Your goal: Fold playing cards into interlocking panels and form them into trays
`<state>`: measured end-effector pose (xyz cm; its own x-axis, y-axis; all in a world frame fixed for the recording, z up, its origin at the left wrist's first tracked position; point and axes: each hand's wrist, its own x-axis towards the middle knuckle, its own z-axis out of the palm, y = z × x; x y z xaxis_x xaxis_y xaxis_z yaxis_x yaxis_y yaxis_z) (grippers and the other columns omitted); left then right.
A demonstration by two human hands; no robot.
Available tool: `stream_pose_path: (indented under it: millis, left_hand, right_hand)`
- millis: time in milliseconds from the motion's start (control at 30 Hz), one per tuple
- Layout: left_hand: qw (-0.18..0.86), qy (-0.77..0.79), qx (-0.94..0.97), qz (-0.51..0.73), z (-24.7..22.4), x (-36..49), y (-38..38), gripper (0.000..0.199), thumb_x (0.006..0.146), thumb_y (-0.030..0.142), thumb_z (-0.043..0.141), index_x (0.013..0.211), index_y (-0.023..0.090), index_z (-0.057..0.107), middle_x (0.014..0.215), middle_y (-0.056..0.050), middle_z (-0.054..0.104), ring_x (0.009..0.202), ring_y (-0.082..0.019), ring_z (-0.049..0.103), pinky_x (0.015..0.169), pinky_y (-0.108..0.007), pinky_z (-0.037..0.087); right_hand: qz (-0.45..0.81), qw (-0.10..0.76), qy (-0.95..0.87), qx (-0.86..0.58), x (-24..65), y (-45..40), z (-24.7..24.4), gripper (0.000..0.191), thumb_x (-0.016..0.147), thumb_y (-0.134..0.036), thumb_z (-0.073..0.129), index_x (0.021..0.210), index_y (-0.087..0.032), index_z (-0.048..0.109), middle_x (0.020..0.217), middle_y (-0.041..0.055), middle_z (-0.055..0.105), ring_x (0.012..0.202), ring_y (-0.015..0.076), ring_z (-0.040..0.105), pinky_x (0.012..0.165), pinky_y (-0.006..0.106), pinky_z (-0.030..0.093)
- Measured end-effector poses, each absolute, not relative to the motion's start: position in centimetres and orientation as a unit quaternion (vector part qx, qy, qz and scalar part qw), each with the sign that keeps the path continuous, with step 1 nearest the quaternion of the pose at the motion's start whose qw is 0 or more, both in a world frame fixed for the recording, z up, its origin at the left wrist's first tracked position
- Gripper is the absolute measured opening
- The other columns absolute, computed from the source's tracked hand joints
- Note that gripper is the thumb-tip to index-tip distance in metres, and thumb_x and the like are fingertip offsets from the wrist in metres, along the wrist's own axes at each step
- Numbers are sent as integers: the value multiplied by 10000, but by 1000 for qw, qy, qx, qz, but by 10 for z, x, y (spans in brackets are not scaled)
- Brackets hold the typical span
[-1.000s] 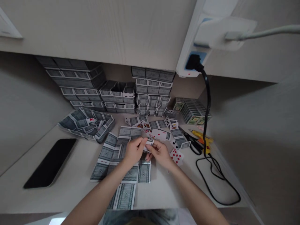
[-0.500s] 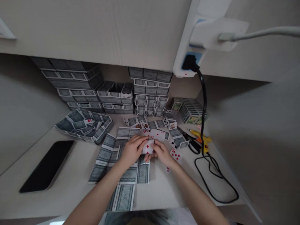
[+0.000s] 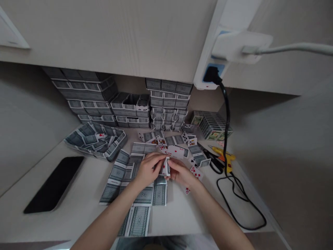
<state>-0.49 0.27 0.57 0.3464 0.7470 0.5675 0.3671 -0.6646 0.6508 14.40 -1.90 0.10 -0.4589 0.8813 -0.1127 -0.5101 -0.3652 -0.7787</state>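
A playing card (image 3: 164, 167) with red diamonds is pinched between my two hands, its right edge bent up so that a strip of the patterned back shows. My left hand (image 3: 148, 169) closes on its left side, and my right hand (image 3: 179, 172) grips the folded right edge, thumb on top. Beneath and left of the hands lies a flat panel of joined cards (image 3: 142, 194), backs up. Loose cards (image 3: 174, 151), some face up, spread just beyond my fingers.
A card-built tray (image 3: 114, 147) holds card pieces; a black phone (image 3: 53, 184) lies before it. Stacked card boxes (image 3: 169, 100) line the back. Right are black scissors (image 3: 214, 163), a yellow glue gun (image 3: 227, 158) and its looped cord (image 3: 243, 227). A power strip (image 3: 201, 78) hangs above.
The card was flat with its face showing; now its right edge is folded up. My right fingers have moved around that edge. The camera view has shifted slightly.
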Motion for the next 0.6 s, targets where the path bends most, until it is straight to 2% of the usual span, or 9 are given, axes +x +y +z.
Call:
stream_pose_path:
  millis: [267,400,500,600]
  left_hand:
    - [232,444,690,523,2,-7,1,161,773,192,485,906,187,575,858,-18,654,814,-127,595,768,-260,458]
    - [254,461,618,584,1,-9,6,245,755,216,518,994,167,533,852,-31,652,783,-128,606,741,-261,476]
    - [214,485,613,586,3,-10,9,288,756,214,514,1040,180,538,856,-27,650,746,-120,604,726,-256,474]
    - [151,490,642,569,5,-12,8,228,747,204,518,962,186,592,842,-21,645,742,-120,590,737,-257,462]
  right_hand:
    - [768,476,-312,-293,145,-16,3,205,711,-325,605,804,-143,601,615,0,585,500,85,517,454,192,429]
    - [760,497,-290,-302,147,-14,2,196,735,-328,576,787,-142,614,698,29,626,547,92,539,476,191,430]
    - [774,502,-254,-290,151,-14,5,234,764,-350,529,850,-149,613,804,54,645,684,138,586,607,263,480]
    - [800,483,-246,-255,155,-16,10,310,797,-383,461,934,-140,596,867,76,645,814,197,593,729,381,477]
